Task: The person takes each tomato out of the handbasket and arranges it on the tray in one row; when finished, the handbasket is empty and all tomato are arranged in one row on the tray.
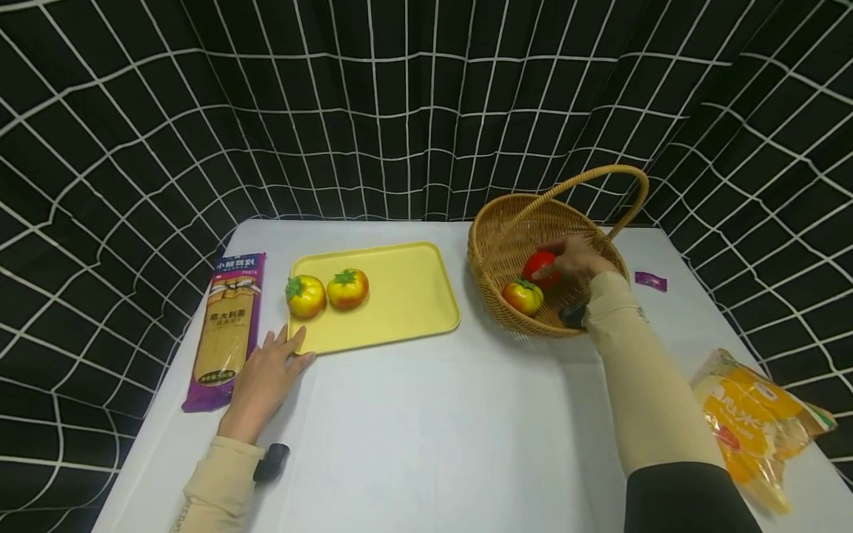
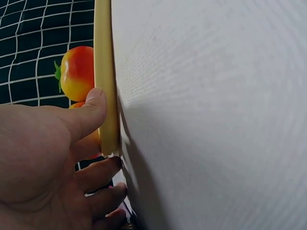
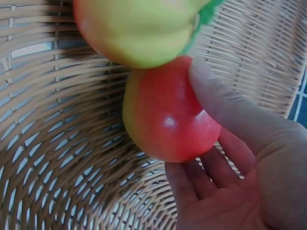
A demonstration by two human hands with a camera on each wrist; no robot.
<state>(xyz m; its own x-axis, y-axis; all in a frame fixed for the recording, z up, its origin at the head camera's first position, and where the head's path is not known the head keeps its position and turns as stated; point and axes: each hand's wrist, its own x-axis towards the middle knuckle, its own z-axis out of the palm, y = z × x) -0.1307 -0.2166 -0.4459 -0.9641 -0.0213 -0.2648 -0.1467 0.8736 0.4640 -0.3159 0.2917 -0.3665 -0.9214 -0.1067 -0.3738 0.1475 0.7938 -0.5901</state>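
Note:
Inside the wicker basket (image 1: 489,285), my right hand (image 1: 581,259) grips a red tomato (image 3: 170,112), thumb on one side and fingers curled on the other. Against it lies a yellow-and-red tomato (image 1: 523,297) with a green leafy top. My left hand (image 1: 269,374) rests at the near left corner of the yellow tray (image 1: 400,300). In the left wrist view, its thumb (image 2: 96,103) lies on the tray rim, while the other fingers spread loosely around the corner. Two yellow-red tomatoes, one leftmost (image 1: 306,296) and one beside it (image 1: 348,289), sit on the tray's left side.
A purple pasta packet (image 1: 226,326) lies left of the tray, close to my left hand. Right of the basket is a small purple packet (image 1: 650,281). Beside my right forearm lies a crumpled orange-yellow bag (image 1: 756,422). The basket's tall handle (image 1: 603,172) arches over its opening.

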